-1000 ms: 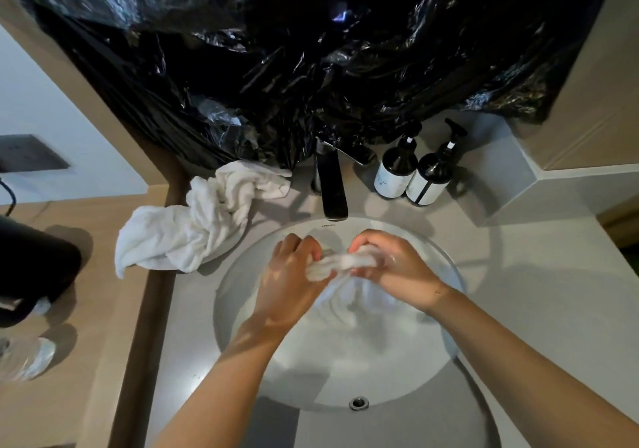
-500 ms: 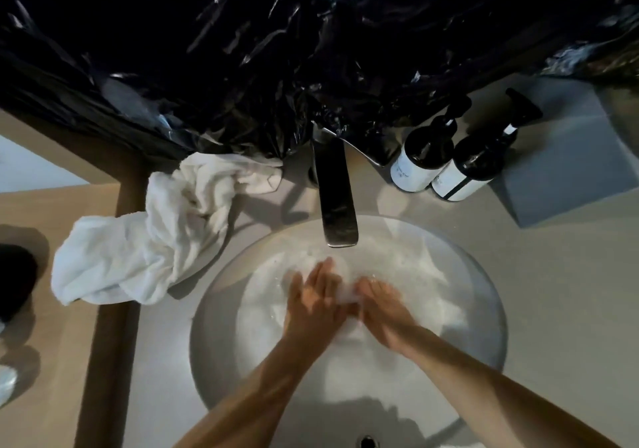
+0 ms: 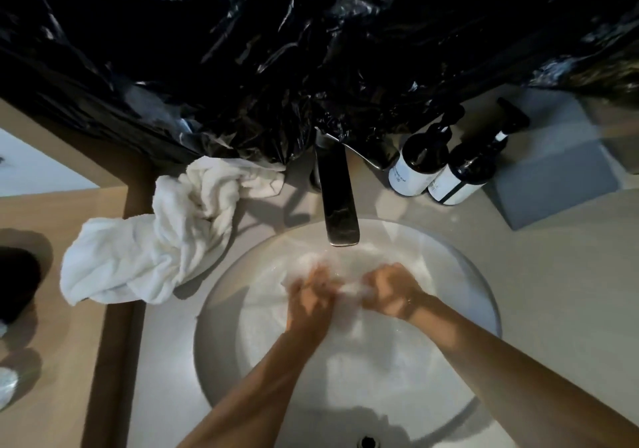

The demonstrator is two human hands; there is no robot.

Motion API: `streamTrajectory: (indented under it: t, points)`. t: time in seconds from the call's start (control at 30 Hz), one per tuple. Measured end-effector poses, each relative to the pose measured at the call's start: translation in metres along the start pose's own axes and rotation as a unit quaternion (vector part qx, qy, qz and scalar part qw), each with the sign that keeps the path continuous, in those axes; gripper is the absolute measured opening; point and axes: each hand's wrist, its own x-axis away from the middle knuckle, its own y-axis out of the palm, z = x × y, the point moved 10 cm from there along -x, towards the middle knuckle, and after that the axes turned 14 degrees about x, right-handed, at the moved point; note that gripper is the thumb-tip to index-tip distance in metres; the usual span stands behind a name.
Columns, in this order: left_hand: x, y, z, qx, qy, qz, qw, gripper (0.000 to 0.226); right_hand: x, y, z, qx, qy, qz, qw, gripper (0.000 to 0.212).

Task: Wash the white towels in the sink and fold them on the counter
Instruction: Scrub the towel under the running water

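A wet white towel (image 3: 349, 288) lies in the round white sink (image 3: 221, 309), blurred by motion. My left hand (image 3: 311, 295) and my right hand (image 3: 390, 288) both grip it inside the basin, just below the dark faucet (image 3: 337, 198), with a bunched strip of cloth stretched between them. Much of the towel blends into the basin under the hands. A second white towel (image 3: 155, 236) lies crumpled on the counter to the left of the sink, partly over the wooden ledge.
Two dark pump bottles (image 3: 439, 167) stand behind the sink on the right, next to a grey box (image 3: 553, 185). Black plastic sheeting (image 3: 311, 50) covers the wall above. A dark object (image 3: 17, 281) sits at the far left on the wooden counter (image 3: 52, 361).
My hands went from holding the towel raised, to pressing it flat in the basin, to gripping it apart now. The camera has moved closer over the sink.
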Motion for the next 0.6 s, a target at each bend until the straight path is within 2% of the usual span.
streamTrajectory:
  t: [0.03,0.13,0.2,0.33,0.4,0.5,0.6]
  points:
    - [0.000,-0.003,0.009,0.011,0.040,-0.009,0.999,0.038,0.010,-0.005,0.002,0.023,0.022,-0.041,0.999,0.027]
    - [0.019,-0.012,0.052,0.049,0.090,-0.107,0.989,0.024,0.037,-0.040,-0.001,-0.123,0.011,0.042,0.991,0.019]
    - [0.031,-0.026,0.067,0.119,0.095,-0.110,0.982,0.022,0.055,-0.054,-0.004,-0.222,0.024,0.027,0.974,0.020]
    - [0.052,-0.065,0.110,0.287,0.092,-0.095,0.949,0.031,0.087,-0.109,-0.033,-0.308,-0.021,0.086,0.947,0.040]
    - [0.061,-0.092,0.145,0.312,0.106,-0.091,0.940,0.026,0.102,-0.145,-0.044,-0.308,-0.037,0.122,0.943,0.042]
    - [0.076,-0.125,0.204,0.297,0.193,-0.103,0.930,0.023,0.124,-0.203,-0.053,-0.289,-0.056,0.168,0.941,0.034]
    - [0.082,-0.147,0.236,0.322,0.194,-0.092,0.922,0.031,0.146,-0.247,-0.057,-0.290,-0.075,0.193,0.934,0.043]
